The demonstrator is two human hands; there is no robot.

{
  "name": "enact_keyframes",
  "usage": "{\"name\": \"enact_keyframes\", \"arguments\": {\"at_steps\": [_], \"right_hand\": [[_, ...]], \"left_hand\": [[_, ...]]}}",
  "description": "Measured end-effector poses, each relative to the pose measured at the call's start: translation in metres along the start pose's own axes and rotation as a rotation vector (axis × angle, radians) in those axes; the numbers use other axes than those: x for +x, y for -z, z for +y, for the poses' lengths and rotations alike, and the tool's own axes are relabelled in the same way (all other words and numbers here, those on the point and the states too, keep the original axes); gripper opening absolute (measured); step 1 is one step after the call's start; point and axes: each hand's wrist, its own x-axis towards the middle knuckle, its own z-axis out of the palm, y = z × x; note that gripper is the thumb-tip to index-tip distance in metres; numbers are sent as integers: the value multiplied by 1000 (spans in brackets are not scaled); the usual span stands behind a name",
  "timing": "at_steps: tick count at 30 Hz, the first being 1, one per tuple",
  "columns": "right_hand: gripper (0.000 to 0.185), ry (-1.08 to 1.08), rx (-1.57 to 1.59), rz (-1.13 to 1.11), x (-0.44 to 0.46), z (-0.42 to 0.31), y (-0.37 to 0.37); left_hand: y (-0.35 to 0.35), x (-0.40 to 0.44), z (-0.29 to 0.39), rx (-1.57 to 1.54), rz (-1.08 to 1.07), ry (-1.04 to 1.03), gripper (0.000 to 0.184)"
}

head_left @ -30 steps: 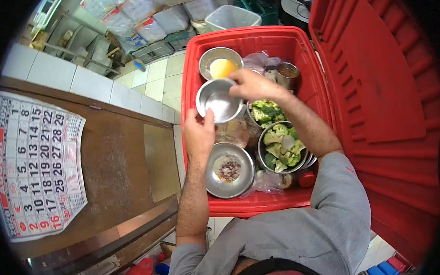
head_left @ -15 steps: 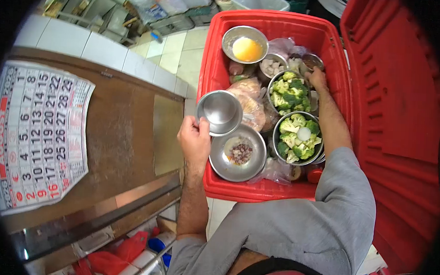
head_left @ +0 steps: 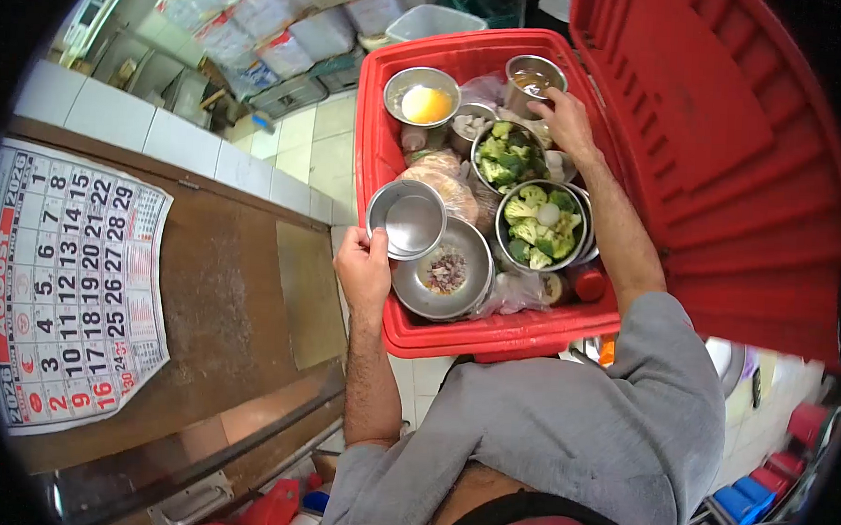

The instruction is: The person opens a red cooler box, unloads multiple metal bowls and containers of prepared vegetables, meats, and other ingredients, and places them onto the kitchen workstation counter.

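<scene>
My left hand (head_left: 362,269) grips the rim of an empty metal bowl (head_left: 409,219), thumb inside, held over the left side of the red cooler (head_left: 529,347). My right hand (head_left: 567,122) has its fingers closed on the rim of a metal cup (head_left: 535,80) with brownish contents, at the cooler's back right. Below the held bowl is a wide bowl of chopped reddish pieces (head_left: 446,270). Two pots of broccoli, one nearer (head_left: 540,232) and one farther (head_left: 507,157), stand at the right. A bowl with yellow liquid (head_left: 425,104) sits at the back left.
The cooler's red lid (head_left: 706,162) stands open at the right. Plastic bags of food (head_left: 443,181) and a small pot of pale pieces (head_left: 471,125) lie among the bowls. A calendar (head_left: 86,295) rests on the brown surface (head_left: 222,301) at the left. Wrapped boxes (head_left: 317,42) stand behind.
My right hand has left the held bowl, reached to the cooler's back right and raised the metal cup. My left hand still has the empty bowl, now lower and over the cooler's left edge.
</scene>
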Motion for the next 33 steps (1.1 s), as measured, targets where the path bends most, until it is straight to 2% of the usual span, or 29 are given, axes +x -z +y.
{"name": "enact_keyframes", "arguments": {"at_steps": [2,4,6,9,10,12,14,16,19,20,23,25,30,33], "right_hand": [[30,42,81,55,-37,-32,31],[28,40,201,50,-76,-56,59],[27,48,174,19,-119,-81,93],[23,145,153,27,-188,-100,136],[25,185,105,28,-211,-99,145],[27,198,117,31,-259,-104,174],[28,50,202,-107,-305,-109,208],[26,31,220,-103,-349,-103,239],[25,-34,147,-119,-413,-83,292],[26,-124,150,-109,-434,-75,310],[27,-269,122,-44,-494,-41,368],[29,-390,69,-20,-532,-13,408],[26,-438,-173,39,-582,64,499],[22,-412,-221,137,-581,127,535]], "left_hand": [[5,-5,0,-50,-50,-41,25],[12,-12,0,-164,-160,81,26],[21,-23,9,-114,-159,-102,26],[22,-37,-10,-261,-309,20,25],[30,-54,17,-335,-355,-14,23],[36,-75,25,-406,-485,-8,19],[35,-99,36,-463,-577,-24,19],[27,-118,38,-473,-719,-52,21],[10,-170,81,-468,-869,-170,24],[2,-185,95,-472,-887,-180,24],[-40,-238,120,-335,-1001,-411,30],[-64,-281,152,-360,-1075,-358,30],[-125,-367,217,-481,-1128,-352,28],[-139,-403,261,-522,-1182,-172,25]]}}
